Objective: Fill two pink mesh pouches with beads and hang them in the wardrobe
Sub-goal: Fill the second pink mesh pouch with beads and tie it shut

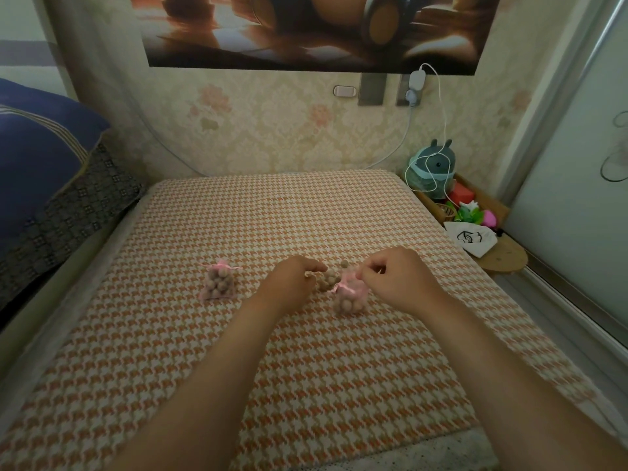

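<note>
A houndstooth-patterned bed cover [238, 334] in orange and cream fills the view below floral wallpaper. One filled pink mesh pouch [220, 283] sits tied at left. The right hand [401, 280] pinches the neck of the second pouch [350, 295]; the left hand [292, 283] seems to pull its ribbon beside loose beads [328, 280]. Soft, light and lumpy, each pouch is best gripped at the cinched neck.

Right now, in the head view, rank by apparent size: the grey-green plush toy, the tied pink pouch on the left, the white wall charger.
1. Grey-green plush toy
2. Tied pink pouch
3. White wall charger
The toy and charger sit farther away, so true sizes are unsure.
</note>
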`<state>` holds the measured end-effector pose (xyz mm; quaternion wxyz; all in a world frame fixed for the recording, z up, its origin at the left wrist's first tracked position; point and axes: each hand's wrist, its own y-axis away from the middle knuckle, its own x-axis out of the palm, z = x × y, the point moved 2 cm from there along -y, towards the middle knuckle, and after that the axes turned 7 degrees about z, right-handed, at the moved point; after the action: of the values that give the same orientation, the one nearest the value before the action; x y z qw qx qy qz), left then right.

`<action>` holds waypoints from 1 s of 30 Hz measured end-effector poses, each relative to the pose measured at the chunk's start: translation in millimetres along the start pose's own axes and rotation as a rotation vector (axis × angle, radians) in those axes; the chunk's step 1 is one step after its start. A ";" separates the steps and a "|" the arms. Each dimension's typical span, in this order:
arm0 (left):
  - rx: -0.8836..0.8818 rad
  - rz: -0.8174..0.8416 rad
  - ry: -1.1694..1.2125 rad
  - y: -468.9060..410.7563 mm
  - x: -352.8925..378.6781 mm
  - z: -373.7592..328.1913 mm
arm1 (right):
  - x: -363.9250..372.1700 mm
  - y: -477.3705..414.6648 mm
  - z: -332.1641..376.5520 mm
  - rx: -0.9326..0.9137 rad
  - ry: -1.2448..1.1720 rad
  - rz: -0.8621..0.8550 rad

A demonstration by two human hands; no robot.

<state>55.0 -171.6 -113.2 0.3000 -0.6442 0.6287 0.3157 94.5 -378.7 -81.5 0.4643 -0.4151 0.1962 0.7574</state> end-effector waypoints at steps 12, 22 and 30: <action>-0.004 -0.079 -0.032 -9.1 18.8 5.7 | 2.3 -1.9 15.3 -0.028 -0.031 0.004; -0.010 -0.110 -0.161 -5.7 22.3 -0.7 | 1.4 2.4 12.4 -0.031 -0.083 -0.028; 0.099 -0.059 -0.146 -9.3 23.9 -5.7 | 0.9 3.1 9.1 -0.025 -0.099 -0.030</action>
<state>64.7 -190.6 -128.4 0.3856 -0.6220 0.6009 0.3215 87.5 -373.6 -77.2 0.4795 -0.3859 0.1571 0.7723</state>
